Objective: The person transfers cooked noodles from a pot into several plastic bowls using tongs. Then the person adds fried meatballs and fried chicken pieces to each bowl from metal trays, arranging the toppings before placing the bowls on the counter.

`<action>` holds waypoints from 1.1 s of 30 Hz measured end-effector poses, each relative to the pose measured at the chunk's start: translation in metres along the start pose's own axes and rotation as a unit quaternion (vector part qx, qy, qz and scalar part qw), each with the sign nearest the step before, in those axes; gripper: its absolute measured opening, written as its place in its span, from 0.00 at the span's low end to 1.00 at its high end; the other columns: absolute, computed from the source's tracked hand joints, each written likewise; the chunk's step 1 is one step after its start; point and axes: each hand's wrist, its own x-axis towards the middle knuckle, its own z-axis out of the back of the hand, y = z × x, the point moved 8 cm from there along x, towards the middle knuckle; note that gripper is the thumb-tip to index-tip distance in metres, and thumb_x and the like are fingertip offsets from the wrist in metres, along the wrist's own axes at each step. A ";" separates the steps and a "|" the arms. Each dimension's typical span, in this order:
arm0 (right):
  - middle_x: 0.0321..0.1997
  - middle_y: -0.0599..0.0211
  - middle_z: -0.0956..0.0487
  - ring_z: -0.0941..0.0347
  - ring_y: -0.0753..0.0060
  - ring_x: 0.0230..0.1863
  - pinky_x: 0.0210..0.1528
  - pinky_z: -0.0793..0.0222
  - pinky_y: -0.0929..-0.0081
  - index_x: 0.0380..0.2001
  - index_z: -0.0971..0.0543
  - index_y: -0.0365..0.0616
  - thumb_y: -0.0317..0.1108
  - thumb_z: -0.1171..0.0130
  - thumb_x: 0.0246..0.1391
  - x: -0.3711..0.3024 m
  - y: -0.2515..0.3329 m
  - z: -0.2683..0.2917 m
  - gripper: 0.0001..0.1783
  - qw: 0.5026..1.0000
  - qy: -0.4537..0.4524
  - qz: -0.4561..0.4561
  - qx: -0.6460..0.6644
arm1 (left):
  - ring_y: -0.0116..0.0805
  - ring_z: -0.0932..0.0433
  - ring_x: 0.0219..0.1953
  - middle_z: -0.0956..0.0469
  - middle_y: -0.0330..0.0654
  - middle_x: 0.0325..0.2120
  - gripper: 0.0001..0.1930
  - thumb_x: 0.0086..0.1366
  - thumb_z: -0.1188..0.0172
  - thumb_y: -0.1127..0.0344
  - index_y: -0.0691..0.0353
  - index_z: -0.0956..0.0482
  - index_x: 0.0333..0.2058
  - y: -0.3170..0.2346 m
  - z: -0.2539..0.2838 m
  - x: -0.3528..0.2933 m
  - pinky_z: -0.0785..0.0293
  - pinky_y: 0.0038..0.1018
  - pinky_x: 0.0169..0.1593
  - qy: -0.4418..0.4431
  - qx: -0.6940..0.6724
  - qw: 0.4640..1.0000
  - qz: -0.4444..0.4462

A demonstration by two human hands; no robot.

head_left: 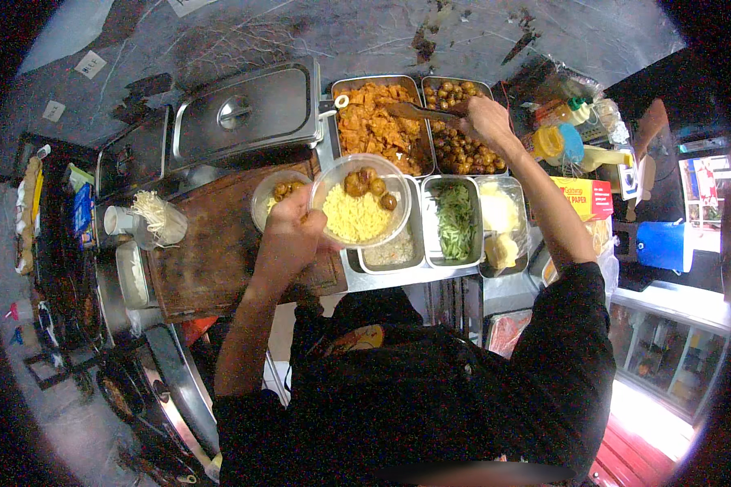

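My left hand (291, 231) grips a clear round plastic bowl (357, 231) by its near left side. Inside it are yellow grains like rice and a few small brown round pieces that look like baby potatoes. My right hand (487, 124) is closed round the handle of a wooden spatula (406, 110). Its blade reaches into the steel tray of orange, sauce-coated chunks (367, 122). Beneath my right hand stands a tray of brown round pieces (463, 150). A second plastic bowl (270, 185) sits partly behind my left hand, also holding brown pieces and something yellow.
Shredded cucumber (453, 223) fills a nearer tray. A wooden board (203, 243) lies left, beside a cup of white sticks (158, 219). Lidded steel pans (252, 109) stand behind it. Sauce bottles (556, 142) and a yellow-red box (585, 199) crowd the right side.
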 end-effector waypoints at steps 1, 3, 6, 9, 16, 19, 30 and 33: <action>0.33 0.49 0.18 0.21 0.46 0.39 0.40 0.24 0.53 0.28 0.20 0.38 0.41 0.37 0.44 -0.004 -0.002 0.004 0.16 1.000 0.002 -0.011 0.010 | 0.37 0.17 0.27 0.22 0.52 0.38 0.21 0.63 0.56 0.75 0.75 0.33 0.54 0.001 0.001 0.006 0.16 0.26 0.30 -0.003 -0.001 1.000 -0.005; 0.33 0.48 0.18 0.21 0.45 0.39 0.40 0.25 0.52 0.28 0.20 0.37 0.43 0.35 0.43 -0.011 -0.012 0.008 0.17 0.999 0.006 -0.034 0.032 | 0.39 0.17 0.29 0.22 0.53 0.39 0.21 0.63 0.57 0.76 0.76 0.34 0.54 0.001 -0.003 0.017 0.15 0.26 0.31 -0.004 -0.064 0.998 0.021; 0.33 0.47 0.19 0.21 0.45 0.39 0.41 0.25 0.52 0.31 0.20 0.36 0.43 0.35 0.43 -0.017 -0.034 0.019 0.20 0.996 -0.078 -0.028 0.030 | 0.46 0.18 0.41 0.23 0.53 0.44 0.19 0.71 0.51 0.64 0.74 0.32 0.53 0.005 -0.005 0.040 0.14 0.38 0.37 0.003 -0.076 0.997 0.032; 0.32 0.47 0.18 0.20 0.52 0.35 0.38 0.26 0.59 0.39 0.18 0.41 0.42 0.35 0.47 -0.018 -0.069 0.025 0.19 0.996 -0.049 -0.040 0.062 | 0.46 0.18 0.37 0.23 0.54 0.42 0.18 0.69 0.53 0.69 0.77 0.32 0.52 -0.002 -0.014 0.058 0.14 0.35 0.35 0.004 -0.065 0.998 0.023; 0.33 0.68 0.16 0.27 0.81 0.26 0.27 0.33 0.79 0.48 0.19 0.39 0.40 0.34 0.51 -0.074 -0.059 0.132 0.23 0.965 -0.032 -0.060 0.254 | 0.47 0.17 0.26 0.23 0.59 0.35 0.18 0.61 0.56 0.79 0.85 0.32 0.48 -0.007 -0.033 0.092 0.15 0.29 0.29 0.003 -0.055 0.998 0.012; 0.30 0.70 0.17 0.32 0.84 0.21 0.23 0.39 0.82 0.48 0.19 0.38 0.37 0.34 0.50 -0.107 -0.035 0.173 0.22 0.956 0.000 -0.091 0.277 | 0.47 0.17 0.25 0.23 0.59 0.35 0.19 0.61 0.56 0.78 0.85 0.33 0.49 -0.006 -0.039 0.103 0.15 0.28 0.27 0.005 -0.056 0.998 0.011; 0.30 0.55 0.19 0.23 0.52 0.33 0.37 0.28 0.59 0.35 0.17 0.43 0.40 0.30 0.38 -0.123 0.020 0.149 0.19 0.980 -0.024 0.187 -0.056 | 0.40 0.16 0.24 0.19 0.60 0.30 0.21 0.62 0.53 0.74 0.73 0.29 0.53 -0.028 -0.054 0.096 0.19 0.30 0.28 -0.010 0.123 0.987 -0.106; 0.33 0.56 0.18 0.22 0.51 0.33 0.37 0.29 0.60 0.40 0.16 0.46 0.38 0.30 0.38 -0.130 0.046 0.170 0.21 0.973 -0.024 0.205 -0.108 | 0.41 0.16 0.23 0.19 0.59 0.25 0.21 0.61 0.54 0.73 0.72 0.29 0.54 -0.032 -0.052 0.087 0.20 0.32 0.30 -0.027 0.157 0.981 -0.111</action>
